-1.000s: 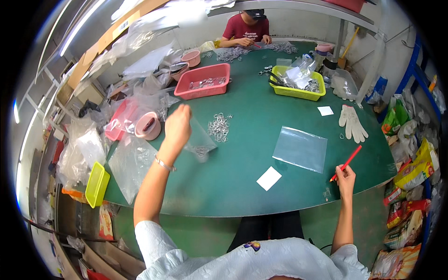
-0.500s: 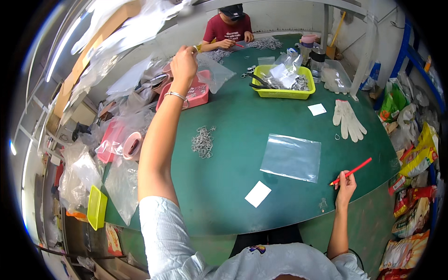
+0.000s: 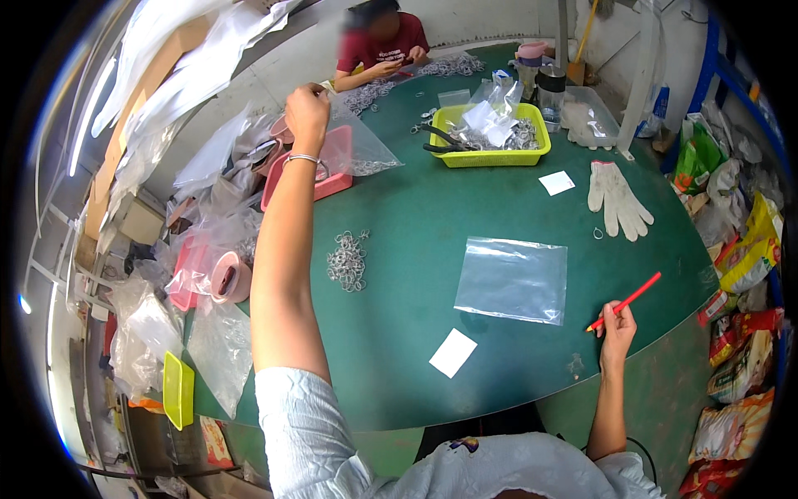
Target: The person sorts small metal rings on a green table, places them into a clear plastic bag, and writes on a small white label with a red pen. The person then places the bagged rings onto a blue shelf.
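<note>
My left hand [image 3: 307,114], raised at the far left with the arm stretched out, is closed on the upper part of a clear plastic bag [image 3: 363,143]. Grey metal pieces show along the bag's bottom, beside a pink basket [image 3: 334,152]. Low on the right, my right hand [image 3: 617,327] grips a red pencil [image 3: 629,299], its tip pointing left. Between the hands lie a flat clear bag [image 3: 511,280], a white card [image 3: 454,353] and a small heap of metal rings [image 3: 348,262]. My left fingertips are partly hidden.
A yellow-green basket [image 3: 496,158] holds metal parts, bags and black-handled pliers. To its right are a glove [image 3: 617,200], a small white card [image 3: 557,183] and a bottle [image 3: 550,96]. Across the table sits a person in red [image 3: 384,46]. Plastic bags [image 3: 137,303] crowd the left.
The view has shifted slightly. My left hand still holds the bag, which now hangs with grey pieces visible at its bottom. The right hand keeps the pencil in nearly the same place.
</note>
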A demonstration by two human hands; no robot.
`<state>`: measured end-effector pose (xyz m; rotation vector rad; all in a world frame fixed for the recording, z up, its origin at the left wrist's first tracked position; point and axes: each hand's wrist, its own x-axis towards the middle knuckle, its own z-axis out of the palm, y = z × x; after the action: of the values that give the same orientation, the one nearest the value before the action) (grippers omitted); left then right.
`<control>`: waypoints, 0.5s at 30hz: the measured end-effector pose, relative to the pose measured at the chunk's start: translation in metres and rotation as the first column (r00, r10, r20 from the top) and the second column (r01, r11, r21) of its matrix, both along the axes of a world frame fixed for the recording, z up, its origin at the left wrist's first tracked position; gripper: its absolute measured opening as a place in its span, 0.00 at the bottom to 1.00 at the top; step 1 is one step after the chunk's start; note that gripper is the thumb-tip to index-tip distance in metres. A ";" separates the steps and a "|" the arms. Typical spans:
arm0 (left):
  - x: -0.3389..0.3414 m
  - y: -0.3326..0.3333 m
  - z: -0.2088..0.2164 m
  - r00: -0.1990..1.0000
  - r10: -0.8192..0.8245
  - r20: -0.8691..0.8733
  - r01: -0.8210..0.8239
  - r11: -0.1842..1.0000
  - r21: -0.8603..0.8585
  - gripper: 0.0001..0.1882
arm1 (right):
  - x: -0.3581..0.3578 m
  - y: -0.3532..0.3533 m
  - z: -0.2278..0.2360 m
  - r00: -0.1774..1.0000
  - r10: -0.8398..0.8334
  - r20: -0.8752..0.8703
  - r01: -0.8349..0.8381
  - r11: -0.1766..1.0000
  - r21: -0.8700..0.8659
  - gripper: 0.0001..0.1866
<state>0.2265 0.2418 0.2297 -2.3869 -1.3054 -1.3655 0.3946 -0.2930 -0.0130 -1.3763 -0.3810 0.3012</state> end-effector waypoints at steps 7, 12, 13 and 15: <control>0.001 -0.006 0.001 1.000 -0.003 0.020 0.003 1.000 -0.024 0.09 | 0.000 0.000 0.000 1.000 -0.002 -0.002 0.002 0.999 -0.046 0.04; -0.002 0.000 -0.003 0.999 -0.014 0.037 0.014 1.000 -0.002 0.09 | 0.000 0.002 0.002 1.000 -0.002 0.003 0.002 0.999 -0.044 0.05; -0.003 0.002 -0.003 0.999 -0.011 0.047 0.012 1.000 -0.010 0.09 | 0.000 0.002 0.003 1.000 -0.002 0.001 0.002 0.999 -0.046 0.05; -0.004 0.003 -0.005 0.998 -0.008 0.067 0.010 1.000 -0.029 0.09 | -0.001 0.002 0.004 1.000 -0.003 -0.002 0.003 0.999 -0.054 0.05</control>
<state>0.2227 0.2443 0.2248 -2.3878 -1.3420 -1.4513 0.3937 -0.2915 -0.0088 -1.4294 -0.3708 0.3122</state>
